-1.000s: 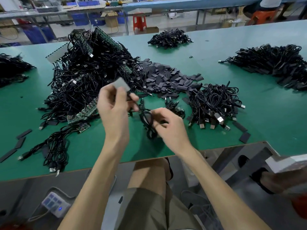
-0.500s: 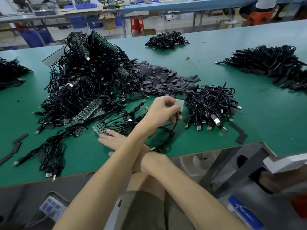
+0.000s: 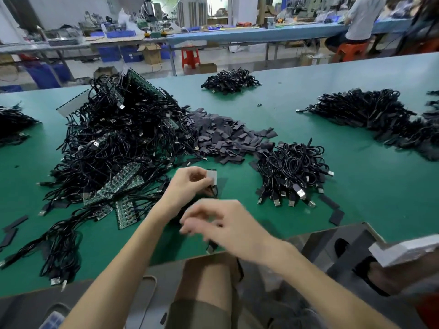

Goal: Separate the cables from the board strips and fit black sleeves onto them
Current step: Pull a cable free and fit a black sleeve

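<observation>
Sleeving step, I judge: left hand [image 3: 190,184] pinches a board piece [image 3: 211,176]; right hand [image 3: 221,224] is blurred, grip unclear. Next needs one of the black sleeves [image 3: 225,138].

Green table [image 3: 370,200], red stool [image 3: 190,57], cardboard box [image 3: 152,54], blue bin [image 3: 108,53] beyond.

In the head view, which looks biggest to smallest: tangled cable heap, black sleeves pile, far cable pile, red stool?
1. tangled cable heap
2. black sleeves pile
3. far cable pile
4. red stool
Stool is farthest; true size unsure.
</observation>
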Available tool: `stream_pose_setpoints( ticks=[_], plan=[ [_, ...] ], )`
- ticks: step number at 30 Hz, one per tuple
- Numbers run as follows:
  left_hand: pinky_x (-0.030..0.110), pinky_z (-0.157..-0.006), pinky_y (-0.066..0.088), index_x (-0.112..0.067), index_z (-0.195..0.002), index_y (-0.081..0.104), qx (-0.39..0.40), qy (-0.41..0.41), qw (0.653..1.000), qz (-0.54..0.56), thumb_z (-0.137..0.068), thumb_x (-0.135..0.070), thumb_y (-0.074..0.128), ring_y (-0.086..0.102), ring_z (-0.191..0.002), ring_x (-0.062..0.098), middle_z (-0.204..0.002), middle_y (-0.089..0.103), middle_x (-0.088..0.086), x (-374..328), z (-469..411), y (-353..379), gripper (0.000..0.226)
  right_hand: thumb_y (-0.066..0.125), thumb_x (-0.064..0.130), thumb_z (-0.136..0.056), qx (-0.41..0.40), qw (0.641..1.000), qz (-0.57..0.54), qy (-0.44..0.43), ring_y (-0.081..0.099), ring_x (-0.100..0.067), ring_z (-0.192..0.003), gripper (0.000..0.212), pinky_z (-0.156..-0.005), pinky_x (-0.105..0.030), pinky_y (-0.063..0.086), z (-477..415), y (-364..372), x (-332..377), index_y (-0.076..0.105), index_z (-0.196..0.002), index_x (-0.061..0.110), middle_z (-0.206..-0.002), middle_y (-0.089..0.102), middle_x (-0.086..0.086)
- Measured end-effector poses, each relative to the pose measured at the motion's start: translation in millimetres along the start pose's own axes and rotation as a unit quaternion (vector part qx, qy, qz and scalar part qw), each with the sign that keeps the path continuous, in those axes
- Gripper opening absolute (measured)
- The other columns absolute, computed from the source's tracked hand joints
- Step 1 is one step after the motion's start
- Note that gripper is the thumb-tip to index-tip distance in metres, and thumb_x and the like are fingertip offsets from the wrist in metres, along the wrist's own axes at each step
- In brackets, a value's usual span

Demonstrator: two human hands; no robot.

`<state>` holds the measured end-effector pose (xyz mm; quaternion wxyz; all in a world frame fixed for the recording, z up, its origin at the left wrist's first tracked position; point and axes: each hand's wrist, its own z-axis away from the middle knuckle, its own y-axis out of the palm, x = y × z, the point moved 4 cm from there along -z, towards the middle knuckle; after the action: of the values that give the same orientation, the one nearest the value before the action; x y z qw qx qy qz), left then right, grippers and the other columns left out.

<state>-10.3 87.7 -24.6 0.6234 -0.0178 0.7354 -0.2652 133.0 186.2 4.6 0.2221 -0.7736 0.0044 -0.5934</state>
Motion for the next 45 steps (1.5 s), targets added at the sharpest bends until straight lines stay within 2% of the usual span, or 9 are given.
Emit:
stream_pose_setpoints(
  ticks=[2, 4, 6, 8, 11, 18, 24, 30, 45],
  plan=[
    [0.039, -0.080, 0.055, -0.003, -0.095, 0.073, 0.012, 0.025, 1.000, -0.002, -0.088, -0.021, 0.078, 0.068, -0.077, 0.023, -0.088, 0.075, 0.017, -2, 6, 2, 0.020, 0.072, 0.023, -0.096, -0.167, 0.984, 0.057, -0.001, 0.064, 0.002, -0.089, 0.011, -0.072, -0.011, 0.046, -10, -41, -16, 0.069, -0.107, 0.019, -0.097, 0.070, 0.009],
    [0.040, -0.075, 0.057, -0.006, -0.095, 0.075, 0.020, 0.048, 0.999, -0.004, -0.089, -0.018, 0.078, 0.071, -0.071, 0.024, -0.082, 0.076, 0.012, -7, 11, 9, 0.014, 0.071, 0.024, -0.096, -0.243, 0.963, 0.109, 0.046, 0.060, 0.000, -0.091, 0.023, -0.076, -0.010, 0.043, -18, -68, -35, 0.063, -0.117, 0.019, -0.107, 0.061, 0.007],
    [0.034, -0.069, 0.058, -0.015, -0.089, 0.075, 0.011, 0.073, 0.997, -0.022, -0.090, -0.016, 0.077, 0.069, -0.064, 0.014, -0.074, 0.075, 0.000, -10, 13, 18, 0.003, 0.069, 0.022, -0.098, -0.235, 0.956, 0.148, 0.093, 0.060, -0.006, -0.093, 0.027, -0.081, -0.015, 0.045, -24, -70, -61, 0.061, -0.123, 0.015, -0.112, 0.059, 0.001],
    [0.029, -0.069, 0.057, -0.024, -0.087, 0.074, -0.009, 0.093, 0.995, -0.033, -0.090, -0.014, 0.077, 0.069, -0.063, 0.009, -0.072, 0.074, -0.008, -13, 14, 26, 0.011, 0.068, 0.019, -0.098, -0.238, 0.949, 0.175, 0.105, 0.062, -0.007, -0.089, 0.017, -0.081, -0.022, 0.050, -25, -68, -76, 0.066, -0.114, 0.015, -0.104, 0.065, 0.001],
    [0.029, -0.070, 0.060, -0.021, -0.095, 0.076, -0.028, 0.102, 0.994, -0.023, -0.092, -0.014, 0.075, 0.073, -0.068, 0.013, -0.078, 0.076, -0.006, -9, 19, 28, 0.007, 0.069, 0.020, -0.098, -0.272, 0.944, 0.162, 0.096, 0.064, -0.002, -0.085, 0.006, -0.076, -0.021, 0.052, -27, -68, -81, 0.069, -0.103, 0.018, -0.092, 0.069, 0.006],
    [0.024, -0.072, 0.057, -0.031, -0.088, 0.069, -0.069, 0.106, 0.989, -0.071, -0.090, -0.016, 0.076, 0.069, -0.073, 0.003, -0.077, 0.073, -0.012, -6, 24, 27, 0.016, 0.074, 0.020, -0.093, -0.287, 0.941, 0.152, 0.092, 0.063, -0.002, -0.078, 0.010, -0.070, -0.016, 0.052, -25, -66, -78, 0.064, -0.091, 0.020, -0.087, 0.068, 0.007],
    [0.047, -0.075, 0.059, -0.014, -0.086, 0.070, -0.046, 0.096, 0.993, -0.045, -0.091, -0.014, 0.076, 0.072, -0.071, 0.024, -0.074, 0.074, 0.002, -5, 27, 26, 0.008, 0.074, 0.024, -0.092, -0.281, 0.939, 0.172, 0.094, 0.065, -0.004, -0.076, 0.012, -0.072, -0.027, 0.056, -24, -66, -76, 0.063, -0.086, 0.019, -0.082, 0.069, 0.009],
    [0.048, -0.076, 0.059, -0.015, -0.086, 0.071, -0.037, 0.102, 0.994, -0.035, -0.089, -0.012, 0.078, 0.073, -0.071, 0.022, -0.074, 0.075, 0.002, -7, 29, 25, 0.008, 0.072, 0.018, -0.094, -0.263, 0.952, 0.129, 0.088, 0.070, -0.021, -0.076, 0.015, -0.074, -0.047, 0.060, -22, -66, -73, 0.061, -0.085, 0.013, -0.083, 0.070, -0.003],
    [0.042, -0.076, 0.059, -0.011, -0.090, 0.074, -0.049, 0.114, 0.991, -0.046, -0.090, -0.012, 0.077, 0.073, -0.072, 0.018, -0.075, 0.076, -0.001, -12, 32, 27, 0.003, 0.070, 0.019, -0.096, -0.268, 0.951, 0.133, 0.073, 0.071, -0.020, -0.073, 0.020, -0.070, -0.040, 0.060, -22, -66, -75, 0.057, -0.081, 0.020, -0.084, 0.070, -0.005]
  ],
)
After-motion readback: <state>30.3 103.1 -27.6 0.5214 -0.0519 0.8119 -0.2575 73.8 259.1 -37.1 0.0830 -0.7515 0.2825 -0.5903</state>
